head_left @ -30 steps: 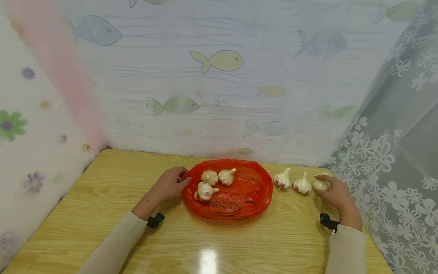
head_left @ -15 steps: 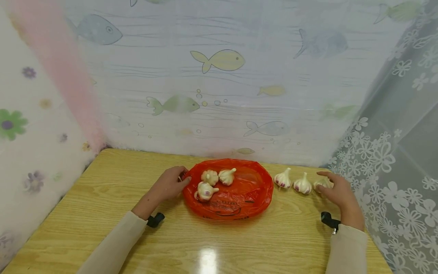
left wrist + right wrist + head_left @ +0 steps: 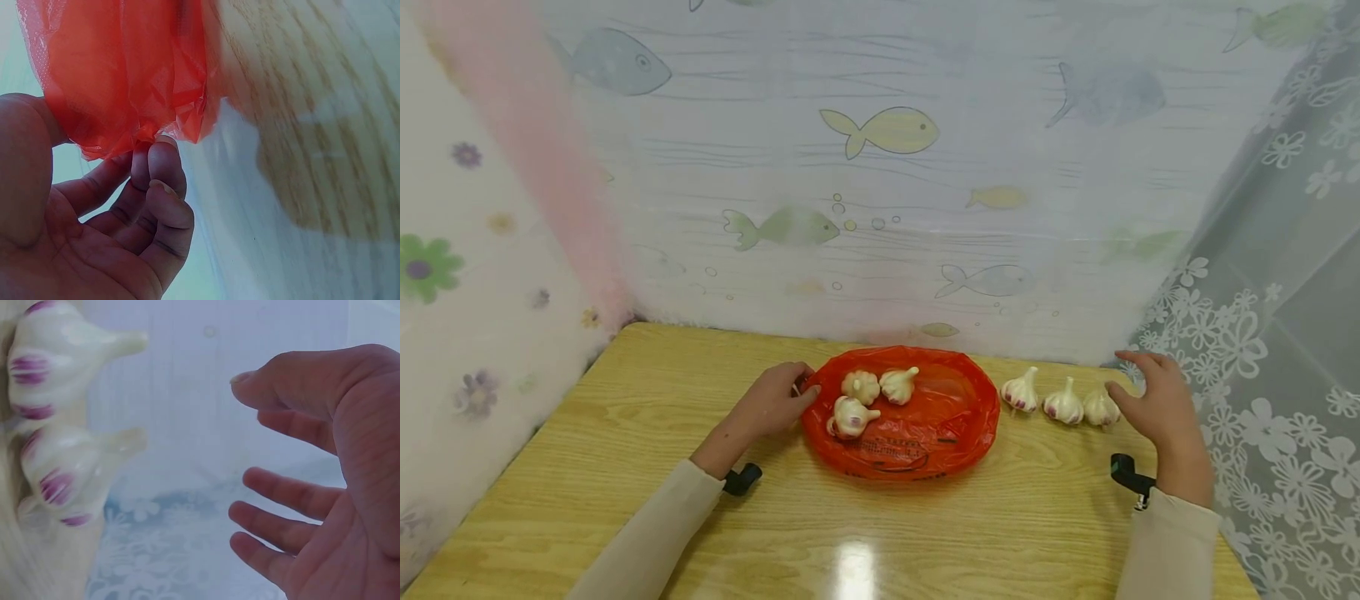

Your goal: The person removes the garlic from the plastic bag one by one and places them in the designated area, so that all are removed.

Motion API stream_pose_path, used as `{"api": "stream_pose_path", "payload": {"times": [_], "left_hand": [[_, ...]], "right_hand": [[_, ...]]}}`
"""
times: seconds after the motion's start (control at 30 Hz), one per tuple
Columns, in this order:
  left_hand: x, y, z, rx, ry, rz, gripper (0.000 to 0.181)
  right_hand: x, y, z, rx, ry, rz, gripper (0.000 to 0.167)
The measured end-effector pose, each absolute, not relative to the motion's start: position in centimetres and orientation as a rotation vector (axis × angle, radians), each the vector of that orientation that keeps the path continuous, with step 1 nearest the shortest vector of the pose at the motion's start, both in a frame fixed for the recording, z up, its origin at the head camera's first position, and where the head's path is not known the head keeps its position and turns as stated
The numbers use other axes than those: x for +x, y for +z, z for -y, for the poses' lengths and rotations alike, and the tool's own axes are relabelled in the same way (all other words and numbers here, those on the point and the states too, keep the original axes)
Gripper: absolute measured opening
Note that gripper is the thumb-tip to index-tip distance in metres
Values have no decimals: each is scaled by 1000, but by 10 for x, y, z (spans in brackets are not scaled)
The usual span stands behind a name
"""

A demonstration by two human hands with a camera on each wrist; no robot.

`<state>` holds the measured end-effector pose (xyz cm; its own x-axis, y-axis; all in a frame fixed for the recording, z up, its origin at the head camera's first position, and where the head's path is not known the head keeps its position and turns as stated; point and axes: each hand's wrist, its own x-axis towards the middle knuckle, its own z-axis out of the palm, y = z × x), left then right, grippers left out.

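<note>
A red plastic bag (image 3: pixel 940 408) with dark print is spread in an oval with raised edges in the head view. Three garlic bulbs lie on its left part, the lowest garlic bulb (image 3: pixel 852 417) tipped sideways. At the bag's left edge my left hand (image 3: pixel 772 403) holds the plastic; the left wrist view has curled fingers (image 3: pixel 167 165) against the gathered red film. My right hand (image 3: pixel 1161 400) holds nothing, fingers spread and thumb apart. Just left of it stands the rightmost garlic bulb (image 3: pixel 1101 408), beside the middle bulb (image 3: pixel 1063 402) and another garlic bulb (image 3: pixel 1020 391), stems up.
The wood-grain table (image 3: pixel 775 533) carries everything. A fish-patterned curtain (image 3: pixel 880 192) hangs along its back edge, and a lace flower curtain (image 3: pixel 1247 400) hangs at the right. Black wrist mounts (image 3: pixel 743 481) sit by both sleeves.
My right hand has let go of the rightmost garlic bulb and moved back to the right, its fingers opening. That bulb now stands close to its neighbour. The left hand stays put.
</note>
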<state>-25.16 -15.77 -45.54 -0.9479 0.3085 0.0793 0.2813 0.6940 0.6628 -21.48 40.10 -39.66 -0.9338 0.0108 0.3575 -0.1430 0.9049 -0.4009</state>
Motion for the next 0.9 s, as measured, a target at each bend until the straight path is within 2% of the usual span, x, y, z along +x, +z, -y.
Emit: {"api": "stream_pose_path", "payload": {"times": [0.47, 0.9], "left_hand": [[-254, -456, 158, 493, 1109, -2851, 18], [-252, -455, 158, 486, 1108, -2842, 18]], "right_hand": [[-207, -362, -361, 277, 585, 2461, 44], [-211, -354, -303, 543, 677, 2406, 44]]}}
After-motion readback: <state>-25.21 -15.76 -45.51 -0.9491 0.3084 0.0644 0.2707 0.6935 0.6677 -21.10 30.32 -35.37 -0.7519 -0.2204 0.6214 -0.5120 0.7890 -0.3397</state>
